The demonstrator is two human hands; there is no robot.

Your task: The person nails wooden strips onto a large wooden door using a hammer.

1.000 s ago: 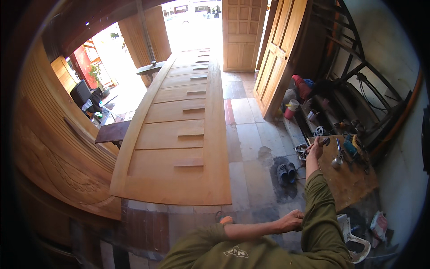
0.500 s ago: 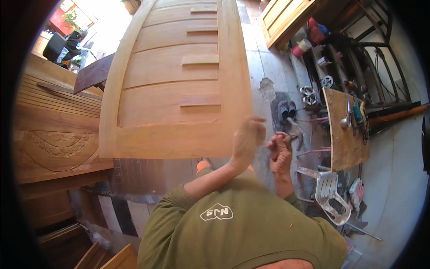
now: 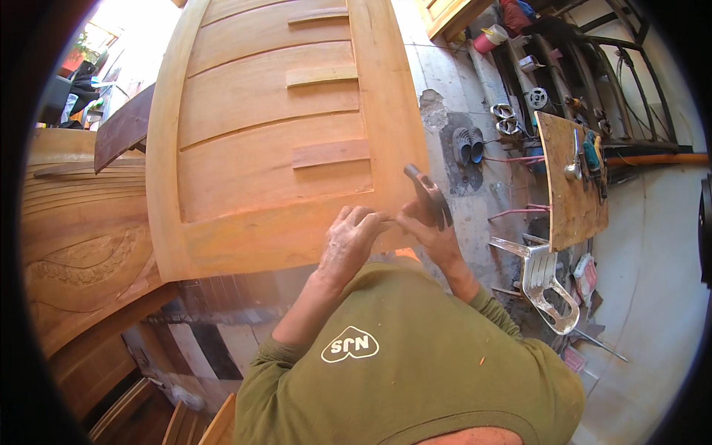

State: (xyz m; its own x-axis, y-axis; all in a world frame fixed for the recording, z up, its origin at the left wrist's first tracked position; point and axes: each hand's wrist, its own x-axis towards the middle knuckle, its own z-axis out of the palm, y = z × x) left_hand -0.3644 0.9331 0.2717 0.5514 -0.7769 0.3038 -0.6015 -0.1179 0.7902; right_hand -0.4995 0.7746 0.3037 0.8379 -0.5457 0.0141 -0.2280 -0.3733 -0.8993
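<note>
A wooden panelled door lies flat in front of me, with several short wood strips along the right side of its panels. My left hand is over its near edge, fingers pinched together. Whatever is between those fingertips is too small to make out. My right hand is closed round a dark claw hammer, whose head stands up above the fist near the door's near right corner. The tips of both hands nearly meet; I cannot tell whether they touch. The hammer's handle is hidden.
A carved wooden panel stands at left, beside a dark board. On the right are a plywood-topped stand with tools, a white plastic chair, dark shoes on the floor and a metal rack.
Both hands have come together at the door's near edge, my left moving left and down. The hammer has risen with my right hand, leftward toward the door. The view has shifted slightly.
</note>
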